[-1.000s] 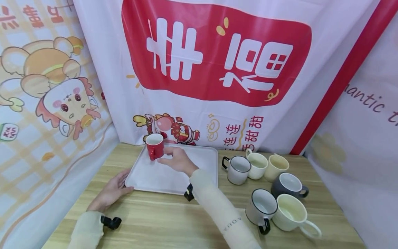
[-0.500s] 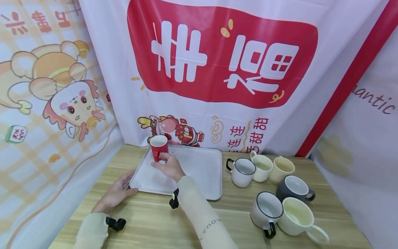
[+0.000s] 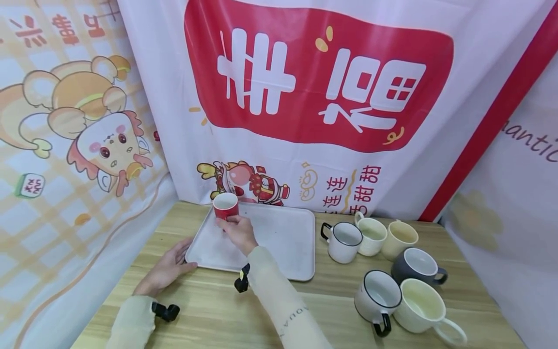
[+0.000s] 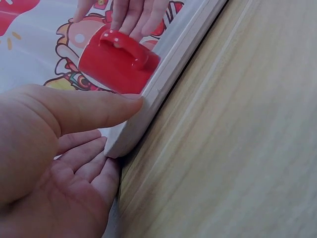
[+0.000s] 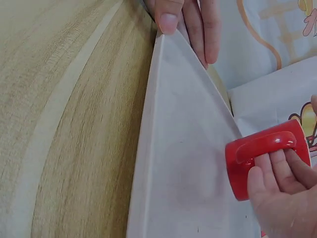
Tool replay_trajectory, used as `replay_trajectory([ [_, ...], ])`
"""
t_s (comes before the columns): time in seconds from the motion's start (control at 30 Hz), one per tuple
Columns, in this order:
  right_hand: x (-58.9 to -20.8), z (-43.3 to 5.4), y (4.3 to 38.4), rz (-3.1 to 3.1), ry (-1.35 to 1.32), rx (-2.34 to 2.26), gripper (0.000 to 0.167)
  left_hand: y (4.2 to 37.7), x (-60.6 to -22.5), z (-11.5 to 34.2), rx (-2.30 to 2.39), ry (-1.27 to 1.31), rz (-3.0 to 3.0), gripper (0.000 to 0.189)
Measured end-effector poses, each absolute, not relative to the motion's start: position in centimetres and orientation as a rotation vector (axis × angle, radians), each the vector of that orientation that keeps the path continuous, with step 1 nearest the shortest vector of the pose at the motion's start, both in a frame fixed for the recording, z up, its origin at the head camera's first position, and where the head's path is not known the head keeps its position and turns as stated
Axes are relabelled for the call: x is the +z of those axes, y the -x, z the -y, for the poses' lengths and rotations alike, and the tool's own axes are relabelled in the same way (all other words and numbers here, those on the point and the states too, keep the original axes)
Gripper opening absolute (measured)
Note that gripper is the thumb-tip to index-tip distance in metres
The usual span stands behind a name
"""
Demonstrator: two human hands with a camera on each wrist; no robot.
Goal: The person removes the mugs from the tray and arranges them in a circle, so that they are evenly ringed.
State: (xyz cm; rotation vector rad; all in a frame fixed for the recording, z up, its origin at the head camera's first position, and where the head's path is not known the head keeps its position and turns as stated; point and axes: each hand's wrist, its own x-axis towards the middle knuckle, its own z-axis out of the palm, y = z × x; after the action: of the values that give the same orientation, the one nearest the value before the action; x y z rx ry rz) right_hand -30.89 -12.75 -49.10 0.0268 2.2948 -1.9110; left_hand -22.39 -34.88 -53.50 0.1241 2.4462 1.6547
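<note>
A red mug (image 3: 226,208) with a white inside stands upright at the far left of a white rectangular tray (image 3: 274,242). My right hand (image 3: 240,233) holds the mug at its handle (image 5: 270,144), which faces my side; in the right wrist view the fingertips reach in behind the handle and the thumb lies close by. My left hand (image 3: 172,266) grips the tray's near left corner, its thumb (image 4: 99,106) at the front rim and the other fingers along the left edge. The handle is hidden by my right hand in the head view.
Right of the tray on the wooden table (image 3: 226,310) stand several mugs: two white ones with black rims (image 3: 344,242) (image 3: 377,298), a cream one (image 3: 371,237), a pale yellow one (image 3: 398,240), a dark grey one (image 3: 418,266), and a large cream one (image 3: 418,305). A printed cloth (image 3: 283,135) hangs behind.
My right hand has come from the mug's right side round to its handle and taken hold. The left hand keeps its place on the tray corner. The whole head view has shifted slightly.
</note>
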Motion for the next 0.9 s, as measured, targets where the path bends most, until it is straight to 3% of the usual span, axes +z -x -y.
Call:
replay_trajectory([
  [0.37, -48.0, 8.8, 30.1, -2.251, 0.074, -1.569, 0.032, 22.4, -53.5, 34.9, 1.642, -0.125, -2.452, 0.090],
  [0.6, -47.3, 5.9, 28.3, -2.098, 0.043, -1.563, 0.037, 22.5, -53.4, 34.9, 1.630, -0.125, -2.456, 0.091],
  [0.9, -47.2, 2.8, 25.6, -1.995, -0.012, -1.650, 0.021, 22.7, -53.5, 35.3, 1.609, -0.150, -2.477, 0.091],
])
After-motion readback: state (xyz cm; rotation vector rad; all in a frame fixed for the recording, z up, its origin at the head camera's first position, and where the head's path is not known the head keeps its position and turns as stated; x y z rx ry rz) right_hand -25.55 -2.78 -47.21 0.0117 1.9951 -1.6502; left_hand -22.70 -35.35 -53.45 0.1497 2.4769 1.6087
